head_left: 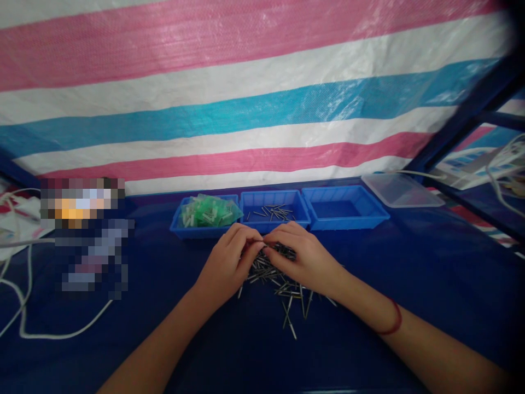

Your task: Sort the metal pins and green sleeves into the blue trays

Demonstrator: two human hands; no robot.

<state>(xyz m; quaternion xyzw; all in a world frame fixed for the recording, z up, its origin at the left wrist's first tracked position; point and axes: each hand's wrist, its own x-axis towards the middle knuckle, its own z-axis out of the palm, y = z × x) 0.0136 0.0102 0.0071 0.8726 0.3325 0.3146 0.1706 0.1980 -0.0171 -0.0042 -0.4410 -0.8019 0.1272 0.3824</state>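
My left hand point(233, 254) and my right hand point(301, 254) meet at the fingertips above a loose pile of thin metal rods point(266, 272). Both hands are closed in a pinch. Between the touching fingertips shows a sliver of a thin metal rod point(261, 241), mostly hidden by the fingers. Under and in front of my hands the pile spreads over the dark blue tabletop point(229, 350), with a few rods lying apart toward me. Part of the heap is covered by my fingers.
Three blue trays stand behind my hands: the left tray point(205, 233) holds green bags point(213, 210), the middle tray point(274, 194) several rods, the right tray point(348, 223) nothing visible. A translucent lid point(402, 191) lies at right. White cables point(61, 335) and blurred-out items are at left.
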